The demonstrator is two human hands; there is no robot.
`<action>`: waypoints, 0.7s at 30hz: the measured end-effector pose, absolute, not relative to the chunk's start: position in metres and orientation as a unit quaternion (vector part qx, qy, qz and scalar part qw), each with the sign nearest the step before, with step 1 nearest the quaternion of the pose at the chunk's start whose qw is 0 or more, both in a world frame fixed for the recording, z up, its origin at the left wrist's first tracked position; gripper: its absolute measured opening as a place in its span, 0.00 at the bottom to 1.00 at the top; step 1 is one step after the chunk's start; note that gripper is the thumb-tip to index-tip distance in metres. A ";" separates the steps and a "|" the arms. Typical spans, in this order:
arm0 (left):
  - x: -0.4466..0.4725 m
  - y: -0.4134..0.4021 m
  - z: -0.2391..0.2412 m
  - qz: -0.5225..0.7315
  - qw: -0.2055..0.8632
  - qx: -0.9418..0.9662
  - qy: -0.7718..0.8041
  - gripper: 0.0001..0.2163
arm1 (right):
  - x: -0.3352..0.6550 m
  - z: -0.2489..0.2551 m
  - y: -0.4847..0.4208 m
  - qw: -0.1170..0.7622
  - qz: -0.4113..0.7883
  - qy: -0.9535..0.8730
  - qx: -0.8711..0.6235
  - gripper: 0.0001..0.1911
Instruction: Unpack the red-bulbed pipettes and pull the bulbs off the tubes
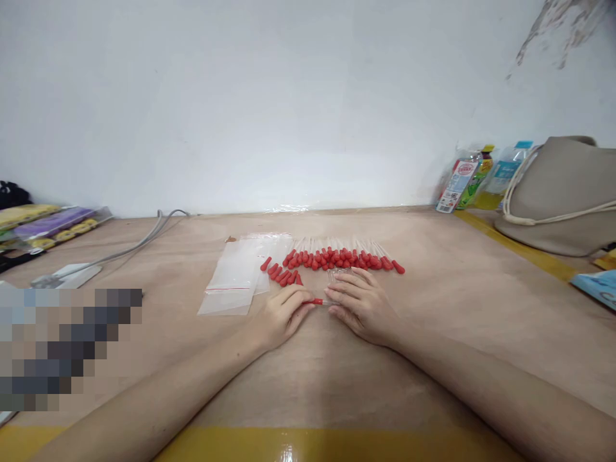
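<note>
Pale wall (308, 96) above a wooden tabletop (289, 391): a red bulb (317, 301) meets a clear tube (327, 301) near the centre.
Left hand (283, 314) pinches the red bulb, right hand (363, 305) the clear tube; whether they are fully seated, I cannot tell. From them, at 12 to 1 o'clock, a row of bulbed tubes (337, 258) looks done. Left over: loose red bulbs (283, 277) at 11 and bare tubes (332, 276) at 1, beside the right hand. Zip bags (231, 277) lie flat at 10.

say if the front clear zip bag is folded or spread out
Spread out: the front clear zip bag lies flat beside the left hand, its red seal line running straight across.
</note>
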State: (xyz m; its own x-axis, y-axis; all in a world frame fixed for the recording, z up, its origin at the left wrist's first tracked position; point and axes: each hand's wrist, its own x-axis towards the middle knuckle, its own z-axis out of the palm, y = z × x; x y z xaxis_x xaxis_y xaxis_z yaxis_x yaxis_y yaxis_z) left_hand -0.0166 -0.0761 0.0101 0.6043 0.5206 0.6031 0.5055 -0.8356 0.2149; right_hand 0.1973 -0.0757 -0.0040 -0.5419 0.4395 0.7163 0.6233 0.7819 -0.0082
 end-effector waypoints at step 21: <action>-0.009 -0.069 0.013 0.269 -0.069 0.935 0.223 0.08 | 0.196 -0.013 -0.073 0.393 -0.031 -0.893 -0.217 0.10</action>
